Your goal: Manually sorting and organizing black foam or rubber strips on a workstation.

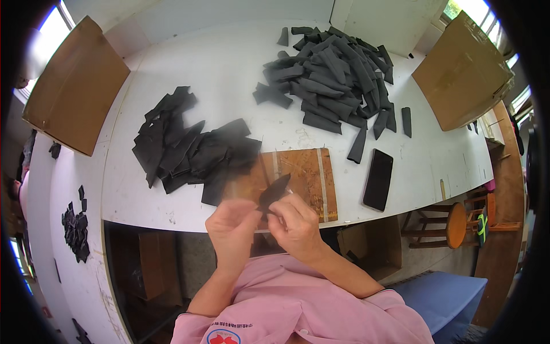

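White tabletop (223, 74) curves across my head-camera view, with one brown cardboard box (77, 89) near its left edge and a second carton (464, 71) at the far right. Down in front, I have two bare hands working at the near edge. On my feed the right hand (295, 223) grasps a small black piece (274, 193), thumb and fingers closed on its lower end while its pointed tip slants up to the right. From the left, the left hand (233, 221) meets it with curled, blurred fingers close to the same lower end; I cannot tell whether they pinch it or only lie alongside. I find that piece above the near part of a brown wooden board (306, 178) with pale strips. Left of it I see a spread of flat black pieces (166, 146), some overlapping the board. Farther back, to the right, I make out a big heap of dark grey tubes (332, 74). Right of the board lies a dark-screened phone (378, 179), and beyond the table edge I spot a wooden stool (456, 225).
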Action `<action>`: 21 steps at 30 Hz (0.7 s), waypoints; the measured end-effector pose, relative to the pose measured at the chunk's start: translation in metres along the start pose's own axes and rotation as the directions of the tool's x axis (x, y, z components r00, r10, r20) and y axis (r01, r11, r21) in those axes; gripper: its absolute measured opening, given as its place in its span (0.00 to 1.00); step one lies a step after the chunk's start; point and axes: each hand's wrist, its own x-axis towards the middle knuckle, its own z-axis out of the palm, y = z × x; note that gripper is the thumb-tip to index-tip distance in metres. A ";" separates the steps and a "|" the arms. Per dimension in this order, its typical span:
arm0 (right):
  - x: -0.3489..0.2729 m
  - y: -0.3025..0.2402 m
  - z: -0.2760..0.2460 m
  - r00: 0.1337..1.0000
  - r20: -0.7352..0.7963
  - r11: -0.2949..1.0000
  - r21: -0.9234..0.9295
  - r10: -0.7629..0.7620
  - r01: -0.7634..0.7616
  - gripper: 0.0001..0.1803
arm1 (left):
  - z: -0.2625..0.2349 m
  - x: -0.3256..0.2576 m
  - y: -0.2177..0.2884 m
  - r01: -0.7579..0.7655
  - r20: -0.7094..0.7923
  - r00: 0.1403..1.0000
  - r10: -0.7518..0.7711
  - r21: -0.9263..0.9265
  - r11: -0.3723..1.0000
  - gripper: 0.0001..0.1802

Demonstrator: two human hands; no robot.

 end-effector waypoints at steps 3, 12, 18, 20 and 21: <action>0.000 -0.002 0.001 0.997 0.002 0.992 0.107 0.073 -0.073 0.13 | 0.000 -0.002 0.005 0.007 -0.011 1.000 -0.008 -0.025 1.000 0.09; 0.009 -0.010 -0.004 0.997 -0.026 0.991 0.112 0.079 -0.075 0.12 | -0.011 0.003 0.016 0.237 0.254 0.955 -0.150 -0.358 0.903 0.13; 0.010 0.001 -0.008 0.877 0.367 0.671 0.569 0.309 -0.475 0.05 | -0.014 0.003 0.018 0.225 0.260 0.947 -0.187 -0.126 0.966 0.14; 0.004 0.003 -0.001 0.758 0.542 0.273 0.716 0.362 -0.643 0.05 | -0.006 0.001 0.007 0.031 0.150 0.988 -0.030 -0.006 0.999 0.13; 0.001 0.003 0.003 0.626 0.710 -0.180 0.695 0.322 -0.696 0.05 | -0.004 0.000 0.003 -0.147 0.066 0.988 0.139 0.134 0.980 0.12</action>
